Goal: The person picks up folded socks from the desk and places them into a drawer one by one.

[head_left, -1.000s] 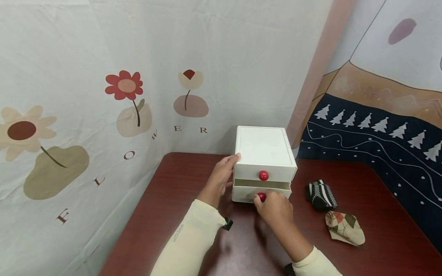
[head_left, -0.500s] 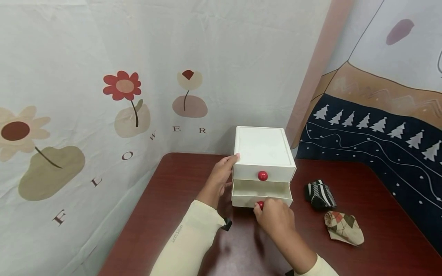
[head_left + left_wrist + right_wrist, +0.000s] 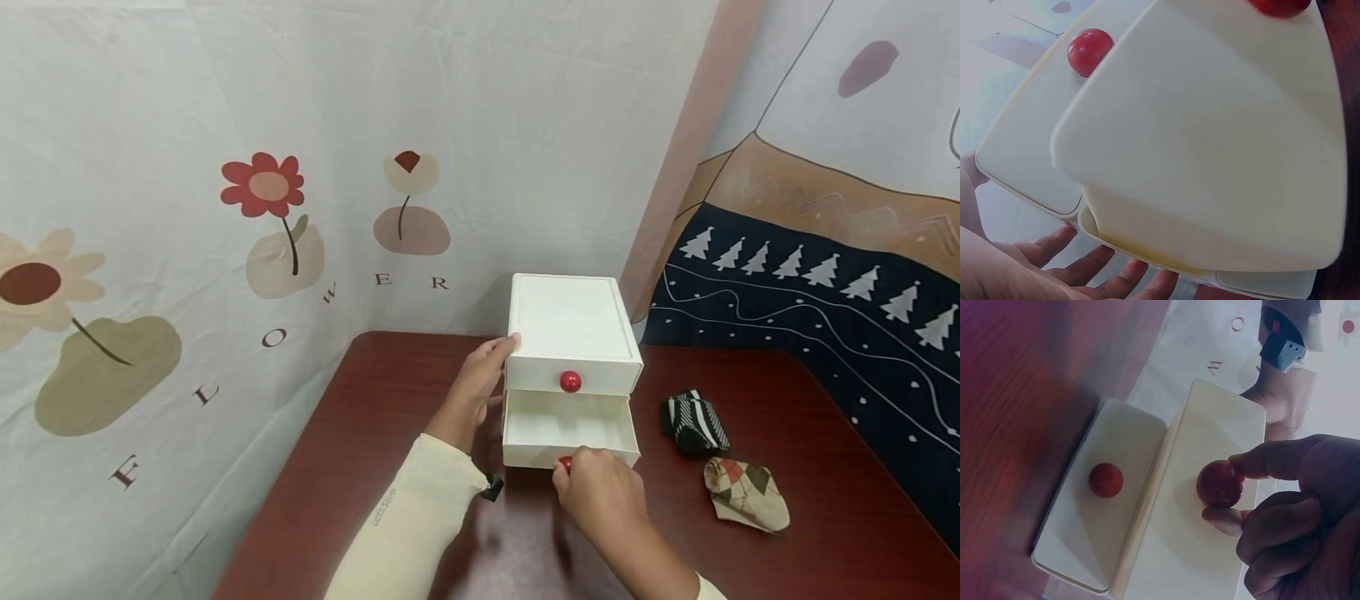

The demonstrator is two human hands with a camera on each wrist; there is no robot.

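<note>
Lower drawer (image 3: 530,456) juts farther from table's (image 3: 397,392) far edge, interior exposed; right hand (image 3: 602,493) pinches knob (image 3: 1217,484), left hand (image 3: 480,379) touches cabinet (image 3: 570,317).

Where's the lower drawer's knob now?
The red knob is right of centre in the right wrist view, on the lower drawer, pinched by the right hand.

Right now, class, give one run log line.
left hand: touches cabinet; right hand: pinches lower knob; lower drawer: open; two socks: on table
</note>
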